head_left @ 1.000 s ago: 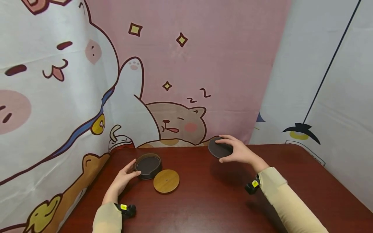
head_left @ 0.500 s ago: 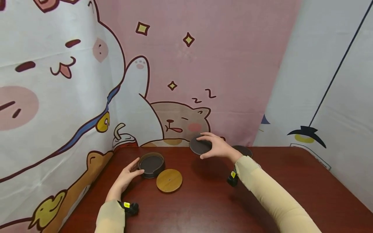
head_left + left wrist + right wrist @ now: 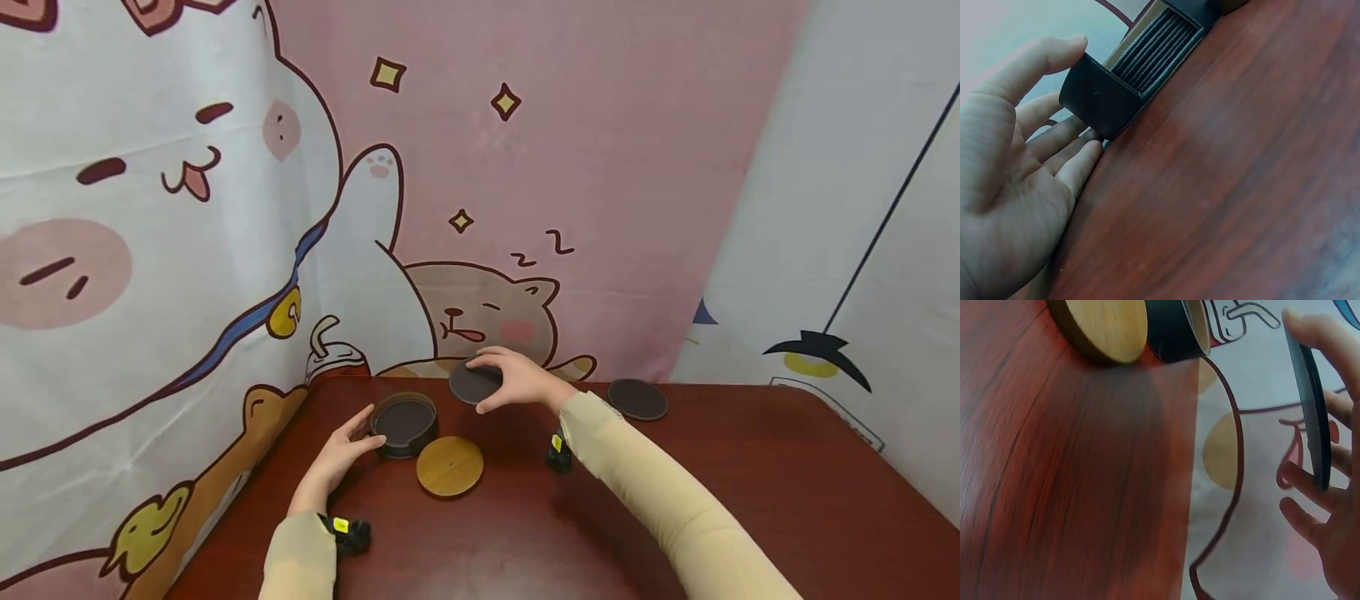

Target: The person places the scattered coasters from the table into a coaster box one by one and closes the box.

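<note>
In the head view my left hand (image 3: pixel 337 458) grips the left side of a round black coaster holder (image 3: pixel 427 435), its thumb near the rim. The left wrist view shows several dark coasters (image 3: pixel 1157 50) stacked inside, seen through a slot in the holder's wall. My right hand (image 3: pixel 517 382) pinches one round dark coaster (image 3: pixel 471 383) by its edges, above the table and to the right of the holder. In the right wrist view this coaster (image 3: pixel 1310 412) appears edge-on between thumb and fingers.
A round wooden disc (image 3: pixel 450 467) lies close to the holder's front right. Another dark coaster (image 3: pixel 637 399) lies flat near the back edge of the reddish-brown table (image 3: pixel 480 550). A cartoon-printed cloth (image 3: pixel 630 167) hangs behind.
My right hand has moved left with the coaster, closer to the holder. The other coaster on the table has come into view behind the arm. My left hand keeps its grip on the holder.
</note>
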The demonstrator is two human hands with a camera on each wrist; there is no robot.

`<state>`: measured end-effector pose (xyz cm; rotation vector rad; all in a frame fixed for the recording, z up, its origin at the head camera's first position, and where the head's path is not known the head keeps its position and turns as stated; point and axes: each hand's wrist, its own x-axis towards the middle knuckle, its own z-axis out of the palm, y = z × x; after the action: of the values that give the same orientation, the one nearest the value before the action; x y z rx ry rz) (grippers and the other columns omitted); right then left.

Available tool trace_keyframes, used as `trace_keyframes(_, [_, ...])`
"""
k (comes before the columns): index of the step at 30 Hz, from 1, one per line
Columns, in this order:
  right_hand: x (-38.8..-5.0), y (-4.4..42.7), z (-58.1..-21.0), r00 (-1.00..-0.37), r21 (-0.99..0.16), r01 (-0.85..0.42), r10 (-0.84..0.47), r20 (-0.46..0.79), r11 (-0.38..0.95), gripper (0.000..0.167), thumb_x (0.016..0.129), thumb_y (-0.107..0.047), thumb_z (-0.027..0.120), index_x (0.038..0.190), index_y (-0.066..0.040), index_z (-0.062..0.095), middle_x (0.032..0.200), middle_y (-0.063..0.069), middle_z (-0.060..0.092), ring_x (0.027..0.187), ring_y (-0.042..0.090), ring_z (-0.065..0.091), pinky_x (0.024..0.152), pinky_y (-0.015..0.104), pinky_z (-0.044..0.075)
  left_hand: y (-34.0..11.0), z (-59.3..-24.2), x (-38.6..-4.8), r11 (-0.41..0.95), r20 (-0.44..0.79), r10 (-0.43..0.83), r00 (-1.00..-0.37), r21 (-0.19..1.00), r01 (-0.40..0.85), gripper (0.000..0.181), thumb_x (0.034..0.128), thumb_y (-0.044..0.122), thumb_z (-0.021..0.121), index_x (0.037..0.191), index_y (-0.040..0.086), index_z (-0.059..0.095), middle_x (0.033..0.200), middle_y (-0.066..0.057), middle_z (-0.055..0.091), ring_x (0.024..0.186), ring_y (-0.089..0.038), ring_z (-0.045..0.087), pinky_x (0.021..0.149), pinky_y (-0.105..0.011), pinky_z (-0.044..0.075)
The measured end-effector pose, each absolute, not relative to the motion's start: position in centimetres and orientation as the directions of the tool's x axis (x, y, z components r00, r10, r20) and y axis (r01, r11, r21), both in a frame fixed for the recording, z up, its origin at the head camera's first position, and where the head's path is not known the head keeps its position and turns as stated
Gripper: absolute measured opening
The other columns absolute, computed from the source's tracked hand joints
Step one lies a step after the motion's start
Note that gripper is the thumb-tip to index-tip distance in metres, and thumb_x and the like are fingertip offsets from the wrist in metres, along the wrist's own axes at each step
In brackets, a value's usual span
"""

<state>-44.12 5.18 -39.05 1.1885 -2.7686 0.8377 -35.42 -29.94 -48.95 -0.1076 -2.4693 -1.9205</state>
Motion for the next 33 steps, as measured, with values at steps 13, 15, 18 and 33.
trace_keyframes(13, [-43.6, -1.1, -40.5, -0.711, -0.407, -0.671, -0.694, 0.115, 0.619, 0.073, 0.067, -0.050, 0.081, 0.134, -0.030, 0.059, 0.150, 0.005, 0.039, 0.134, 0.027, 0.039, 0.102, 0.061, 0.026, -29.5, -49.7, -35.4, 0.232, 0.062, 0.038, -0.997, 0.970, 0.069, 0.078, 0.0864, 0.015, 0.073, 0.152, 0.008, 0.032, 0.153, -0.021, 0.031, 0.140, -0.037, 0.028, 0.111, -0.053, 0.026])
trace_keyframes(15, [-43.5, -1.7, -40.9, -0.711, -0.407, -0.667, -0.697, 0.093, 0.625, 0.072, 0.068, -0.049, 0.082, 0.133, -0.030, 0.059, 0.149, 0.006, 0.040, 0.134, 0.026, 0.039, 0.102, 0.062, 0.026, -29.4, -49.9, -35.3, 0.230, 0.060, 0.037, -0.998, 0.971, 0.067, 0.078, 0.0863, 0.015, 0.073, 0.152, 0.007, 0.032, 0.153, -0.022, 0.031, 0.140, -0.038, 0.029, 0.110, -0.053, 0.026])
trace_keyframes(18, [-43.3, -2.5, -41.5, -0.708, -0.405, -0.663, -0.703, 0.068, 0.630, 0.071, 0.068, -0.048, 0.082, 0.133, -0.029, 0.059, 0.149, 0.007, 0.040, 0.134, 0.025, 0.040, 0.102, 0.063, 0.026, -29.1, -50.1, -35.2, 0.230, 0.056, 0.036, -0.998, 0.971, 0.062, 0.078, 0.0863, 0.015, 0.073, 0.152, 0.006, 0.032, 0.152, -0.022, 0.032, 0.139, -0.038, 0.030, 0.110, -0.052, 0.028])
trace_keyframes(33, [-42.8, -5.3, -42.3, -0.700, -0.401, -0.662, -0.714, 0.029, 0.633, 0.069, 0.072, -0.047, 0.078, 0.134, -0.026, 0.059, 0.152, 0.008, 0.035, 0.138, 0.029, 0.035, 0.104, 0.064, 0.027, -29.6, -49.0, -35.7, 0.237, 0.055, 0.023, -0.998, 0.970, 0.059, 0.076, 0.0871, 0.014, 0.072, 0.152, 0.008, 0.033, 0.151, -0.021, 0.034, 0.139, -0.037, 0.031, 0.110, -0.050, 0.029])
